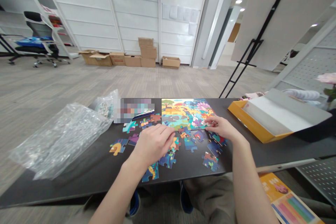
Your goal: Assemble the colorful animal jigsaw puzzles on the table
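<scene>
A partly assembled colourful jigsaw [185, 112] lies on the black table [78, 168]. Several loose puzzle pieces [190, 143] are scattered in front of it. My left hand [153, 143] rests knuckles up over the loose pieces, fingers curled down onto a piece at its fingertips near the puzzle's lower left corner. My right hand [223, 127] lies at the puzzle's lower right edge, its fingertips pinched on a piece [206, 123] against the assembled part.
A crumpled clear plastic bag [60, 136] covers the table's left. A smaller bag with pieces [106, 105] sits behind it. An open yellow box [273, 117] stands at the right. A printed sheet [288, 203] lies below right. Cardboard boxes [147, 54] line the far wall.
</scene>
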The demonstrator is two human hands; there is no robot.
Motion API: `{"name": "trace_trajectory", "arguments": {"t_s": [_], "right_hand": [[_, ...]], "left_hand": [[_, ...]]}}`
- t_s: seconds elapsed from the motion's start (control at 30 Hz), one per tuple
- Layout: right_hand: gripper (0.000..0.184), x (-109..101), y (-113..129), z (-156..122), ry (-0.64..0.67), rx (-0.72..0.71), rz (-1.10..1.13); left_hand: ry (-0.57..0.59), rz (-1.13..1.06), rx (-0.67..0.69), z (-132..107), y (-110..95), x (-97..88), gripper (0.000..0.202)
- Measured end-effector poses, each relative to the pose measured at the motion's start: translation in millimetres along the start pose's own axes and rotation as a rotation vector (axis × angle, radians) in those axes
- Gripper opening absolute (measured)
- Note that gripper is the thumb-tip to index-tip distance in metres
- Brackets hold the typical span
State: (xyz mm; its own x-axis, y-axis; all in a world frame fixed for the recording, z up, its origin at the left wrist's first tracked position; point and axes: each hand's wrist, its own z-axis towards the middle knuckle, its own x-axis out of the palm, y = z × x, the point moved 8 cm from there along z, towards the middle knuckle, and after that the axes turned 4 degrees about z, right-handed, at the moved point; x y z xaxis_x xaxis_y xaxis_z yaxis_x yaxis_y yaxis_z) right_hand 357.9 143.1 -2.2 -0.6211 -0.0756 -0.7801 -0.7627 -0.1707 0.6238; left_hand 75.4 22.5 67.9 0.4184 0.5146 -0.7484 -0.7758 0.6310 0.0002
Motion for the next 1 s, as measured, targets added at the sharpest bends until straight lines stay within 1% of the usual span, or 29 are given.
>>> {"name": "trace_trajectory", "arguments": {"t_s": [0.07, 0.2, 0.43, 0.53, 0.67, 0.83, 1.0], "right_hand": [[0.028, 0, 3, -1, -0.005, -0.003, -0.007], [0.019, -1, 9, -1, -0.027, -0.012, -0.033], [0.013, 1, 8, 2, -0.013, 0.02, -0.066], [0.017, 1, 12, 1, -0.011, 0.004, -0.081], [0.025, 2, 22, 1, -0.04, -0.073, -0.083], [0.028, 13, 22, 5, 0.019, -0.046, -0.112], [0.032, 13, 30, 4, -0.009, -0.093, -0.176]], "left_hand": [[0.005, -0.002, 0.002, 0, -1, 0.7, 0.013], [0.01, -0.003, -0.003, 1, -1, 0.9, 0.013], [0.0, 0.001, 0.006, 2, 0, -0.4, 0.014], [0.005, -0.007, -0.004, 2, 1, -0.5, 0.011], [0.002, 0.001, 0.002, 1, 0, -1.8, 0.013], [0.008, 0.0, -0.002, 0, 2, -2.1, 0.013], [0.014, -0.004, -0.011, -1, 3, -0.6, 0.013]]}}
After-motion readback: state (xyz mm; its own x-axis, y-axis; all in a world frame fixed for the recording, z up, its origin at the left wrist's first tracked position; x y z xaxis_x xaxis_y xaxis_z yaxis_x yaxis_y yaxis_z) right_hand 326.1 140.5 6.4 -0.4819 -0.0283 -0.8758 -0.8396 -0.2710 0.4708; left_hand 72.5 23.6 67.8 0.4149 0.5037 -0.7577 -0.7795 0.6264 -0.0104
